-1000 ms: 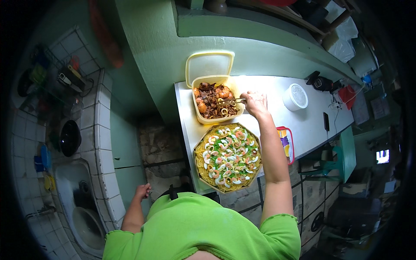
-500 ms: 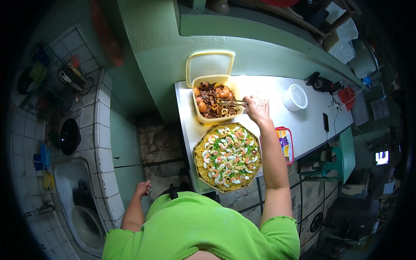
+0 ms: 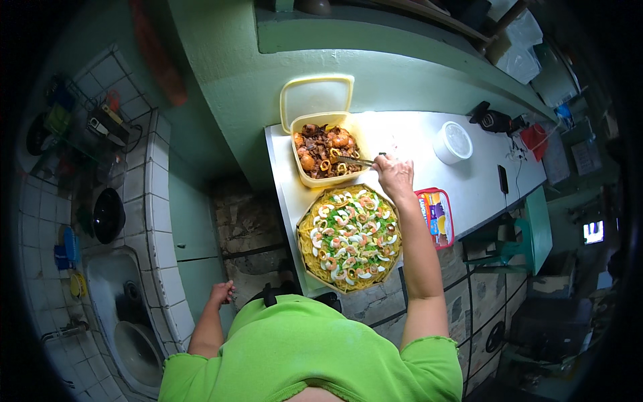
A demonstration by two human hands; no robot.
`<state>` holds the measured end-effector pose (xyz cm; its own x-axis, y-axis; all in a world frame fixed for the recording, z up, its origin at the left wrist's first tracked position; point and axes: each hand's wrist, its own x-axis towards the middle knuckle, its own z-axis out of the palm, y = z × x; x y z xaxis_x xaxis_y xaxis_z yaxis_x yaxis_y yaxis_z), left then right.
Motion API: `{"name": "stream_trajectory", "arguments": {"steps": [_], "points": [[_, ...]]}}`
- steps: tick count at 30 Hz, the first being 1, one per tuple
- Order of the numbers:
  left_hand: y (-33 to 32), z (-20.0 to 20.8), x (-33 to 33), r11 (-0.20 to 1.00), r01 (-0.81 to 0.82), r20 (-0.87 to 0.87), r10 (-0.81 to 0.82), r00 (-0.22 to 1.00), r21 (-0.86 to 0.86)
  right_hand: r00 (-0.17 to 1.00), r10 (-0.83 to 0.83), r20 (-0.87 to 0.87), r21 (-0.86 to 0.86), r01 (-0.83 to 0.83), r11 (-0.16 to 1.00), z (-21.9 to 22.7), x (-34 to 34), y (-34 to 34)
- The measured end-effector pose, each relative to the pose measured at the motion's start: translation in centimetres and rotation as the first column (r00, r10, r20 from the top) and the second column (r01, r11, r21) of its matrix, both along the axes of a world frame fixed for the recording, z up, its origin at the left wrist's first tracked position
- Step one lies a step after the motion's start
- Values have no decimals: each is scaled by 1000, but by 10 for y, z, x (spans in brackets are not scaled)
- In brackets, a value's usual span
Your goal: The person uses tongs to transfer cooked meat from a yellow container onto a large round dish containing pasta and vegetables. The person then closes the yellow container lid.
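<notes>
Green cabinet door stands centre-left; beside it the left hand hangs loosely curled, whether empty I cannot tell. Upper centre, tongs dip into the yellow tub; working low and slowly should limit spills. The right hand closes round their outer end.

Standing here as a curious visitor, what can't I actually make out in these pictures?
All in the head view:
Long silver metal tongs, held by the bare right hand: tips too small against the dark brown, chunky food to tell whether they grip any.
Bare left hand: its curled fingers hide the palm.
Round white plastic tub: the lid hides any contents.
Glowing white rectangle, far right: too small and bright to identify.
</notes>
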<state>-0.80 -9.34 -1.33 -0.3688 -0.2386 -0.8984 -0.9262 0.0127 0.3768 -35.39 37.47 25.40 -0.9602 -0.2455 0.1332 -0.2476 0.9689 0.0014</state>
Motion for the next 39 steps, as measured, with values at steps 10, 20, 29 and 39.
{"name": "stream_trajectory", "arguments": {"steps": [10,20,29,39], "points": [[11,2,-11,997,79,18,-79,997,3,982,-179,65,-589,183,787,5,133,63],[16,4,-31,985,170,13,-170,985,-16,946,-265,188,-442,322,837,-41,223,38],[17,5,-24,991,134,2,-134,991,-2,987,-156,31,-485,151,861,-6,134,50],[4,-7,12,1000,-23,-2,23,1000,21,981,-187,49,-53,189,980,-27,17,-27]]}}
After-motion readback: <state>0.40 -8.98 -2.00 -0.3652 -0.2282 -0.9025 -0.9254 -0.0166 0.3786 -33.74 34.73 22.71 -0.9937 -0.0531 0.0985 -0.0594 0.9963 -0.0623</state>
